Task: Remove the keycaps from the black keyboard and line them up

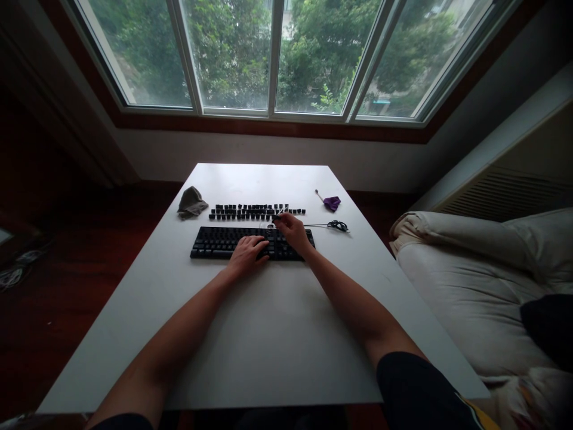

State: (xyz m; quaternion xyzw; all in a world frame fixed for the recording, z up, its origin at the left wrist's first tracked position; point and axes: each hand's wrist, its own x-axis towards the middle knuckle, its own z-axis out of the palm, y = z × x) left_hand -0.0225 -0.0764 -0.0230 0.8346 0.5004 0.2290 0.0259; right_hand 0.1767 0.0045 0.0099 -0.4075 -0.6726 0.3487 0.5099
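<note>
A black keyboard (215, 242) lies across the white table. My left hand (247, 252) rests on its middle, fingers stretched out over the keys and holding nothing. Above the keyboard's back edge, my right hand (292, 232) is closed in a pinch on a small tool with thin pale wires, which looks like a keycap puller (283, 209). A dark piece shows at the fingertips; I cannot tell whether it is a keycap. Just behind the keyboard stand rows of loose black keycaps (242, 212), partly hidden by my right hand.
A grey cloth (191, 203) lies crumpled at the table's left edge. Toward the right are a purple cloth (332, 203), a thin brush-like stick (319, 194) and a coiled black cable (338, 226). A pale sofa (452, 292) stands right of the white table (268, 346).
</note>
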